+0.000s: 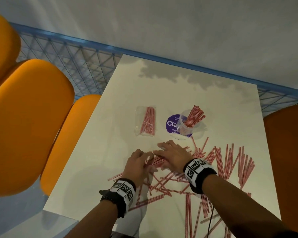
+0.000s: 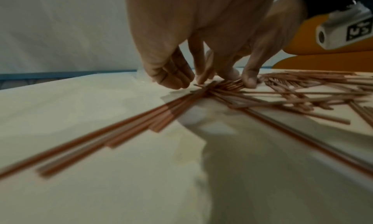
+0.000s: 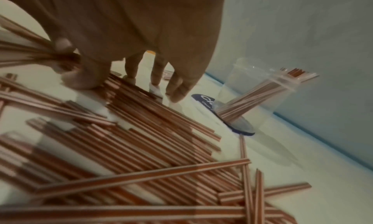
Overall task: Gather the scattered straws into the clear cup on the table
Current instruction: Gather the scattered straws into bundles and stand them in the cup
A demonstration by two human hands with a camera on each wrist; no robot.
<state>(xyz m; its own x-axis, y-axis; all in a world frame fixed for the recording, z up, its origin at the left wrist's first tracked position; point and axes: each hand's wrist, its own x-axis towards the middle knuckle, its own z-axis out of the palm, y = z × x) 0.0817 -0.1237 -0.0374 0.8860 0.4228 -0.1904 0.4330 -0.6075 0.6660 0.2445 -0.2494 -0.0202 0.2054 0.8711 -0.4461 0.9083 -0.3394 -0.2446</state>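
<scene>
Many red-and-white striped straws (image 1: pixel 230 160) lie scattered over the near and right part of the white table (image 1: pixel 110 117). The clear cup (image 1: pixel 183 127) stands beyond my hands with several straws leaning in it (image 1: pixel 195 115); it also shows in the right wrist view as the cup (image 3: pixel 252 87). My left hand (image 1: pixel 149 158) curls its fingers round a small bunch of straws (image 2: pixel 222 85) on the table. Just right of it, my right hand (image 1: pixel 162 148) spreads its fingers and presses down on the straw pile (image 3: pixel 161 139), thumb (image 3: pixel 80 82) on the straws.
A clear plastic bag (image 1: pixel 145 121) with more straws lies left of the cup. A round purple sticker (image 1: pixel 171 123) sits under the cup. Orange chairs (image 1: pixel 29 126) stand at the left and one at the right (image 1: pixel 289 152). A blue mesh fence (image 1: pixel 67 66) runs behind the table.
</scene>
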